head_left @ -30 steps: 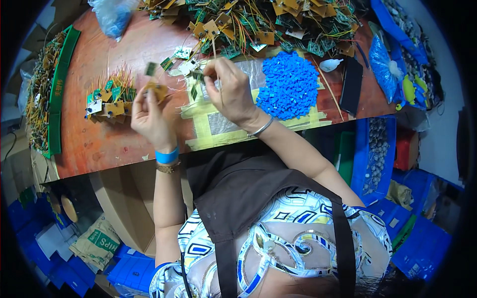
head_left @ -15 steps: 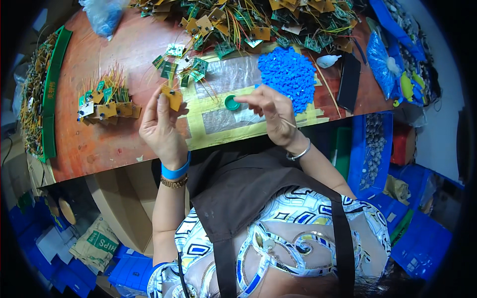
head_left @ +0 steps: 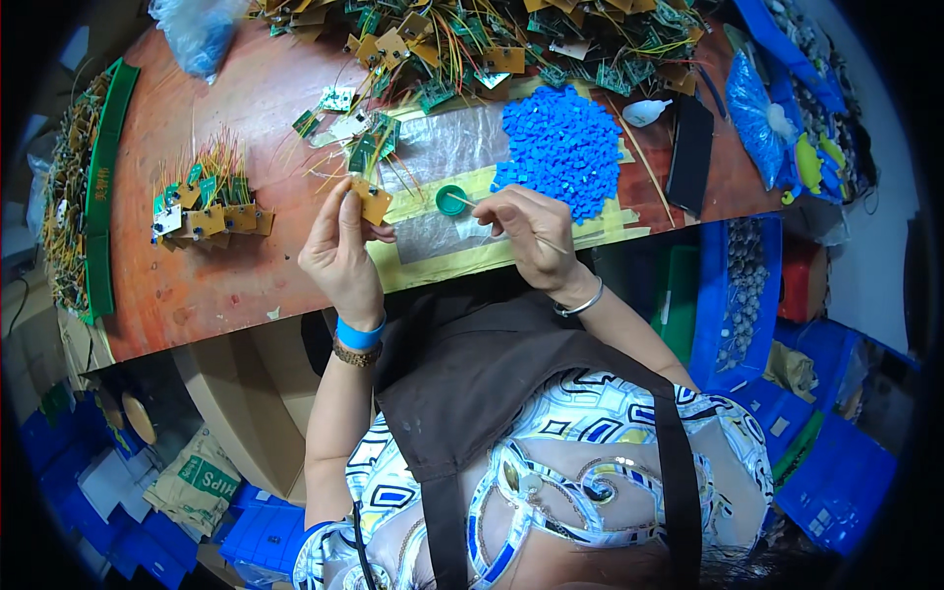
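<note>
Now L hand (head_left: pixel 339 258) w/ board (head_left: pixel 374 202); stick (head_left: pixel 506 221)

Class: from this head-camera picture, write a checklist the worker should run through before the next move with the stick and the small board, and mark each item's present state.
1. Left hand grips the small tan board: ok.
2. Right hand holds the thin stick: ok.
3. Stick tip reaches the green cap: ok.
4. Anything picked up on the tip: cannot tell.
5. Blue pieces heaped apart from the cap: ok.
6. Finished boards lie apart from both hands: ok.
</note>
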The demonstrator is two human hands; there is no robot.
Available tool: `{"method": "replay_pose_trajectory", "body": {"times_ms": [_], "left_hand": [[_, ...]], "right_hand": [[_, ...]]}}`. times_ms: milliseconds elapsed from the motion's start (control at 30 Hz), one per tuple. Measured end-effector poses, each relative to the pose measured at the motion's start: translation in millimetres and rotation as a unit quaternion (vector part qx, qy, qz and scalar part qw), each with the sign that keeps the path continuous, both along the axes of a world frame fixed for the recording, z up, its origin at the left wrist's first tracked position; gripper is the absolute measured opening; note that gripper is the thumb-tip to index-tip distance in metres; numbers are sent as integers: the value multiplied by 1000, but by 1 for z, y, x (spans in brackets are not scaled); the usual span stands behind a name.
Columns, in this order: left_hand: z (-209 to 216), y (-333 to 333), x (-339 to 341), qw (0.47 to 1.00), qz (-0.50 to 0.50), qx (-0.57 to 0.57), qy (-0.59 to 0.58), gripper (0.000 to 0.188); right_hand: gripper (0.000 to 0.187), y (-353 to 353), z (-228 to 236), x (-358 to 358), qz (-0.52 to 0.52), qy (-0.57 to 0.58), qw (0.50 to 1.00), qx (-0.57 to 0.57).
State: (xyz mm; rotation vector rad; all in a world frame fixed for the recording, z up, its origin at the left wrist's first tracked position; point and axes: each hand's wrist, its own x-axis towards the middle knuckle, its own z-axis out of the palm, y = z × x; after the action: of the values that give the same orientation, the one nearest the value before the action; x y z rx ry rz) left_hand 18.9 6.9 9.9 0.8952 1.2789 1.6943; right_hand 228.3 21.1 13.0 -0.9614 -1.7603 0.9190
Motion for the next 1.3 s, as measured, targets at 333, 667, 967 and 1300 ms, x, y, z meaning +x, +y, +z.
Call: {"method": "replay_pose_trajectory", "body": {"times_ms": [333, 667, 967, 1300], "left_hand": [[16, -9, 16, 967, -182, -135, -117, 44], [16, -13, 17, 962, -202, -132, -130, 47], [16, -13, 17, 960, -209, -129, -135, 46], [21, -12, 17, 962, -197, -140, -126, 46]], "right_hand": [[58, -8, 23, -13, 25, 91, 995, -31], [56, -5, 22, -18, 27, 102, 994, -35], [33, -1, 15, -16, 37, 74, 996, 14], [19, 4, 34, 6, -19, 69, 997, 38]]}}
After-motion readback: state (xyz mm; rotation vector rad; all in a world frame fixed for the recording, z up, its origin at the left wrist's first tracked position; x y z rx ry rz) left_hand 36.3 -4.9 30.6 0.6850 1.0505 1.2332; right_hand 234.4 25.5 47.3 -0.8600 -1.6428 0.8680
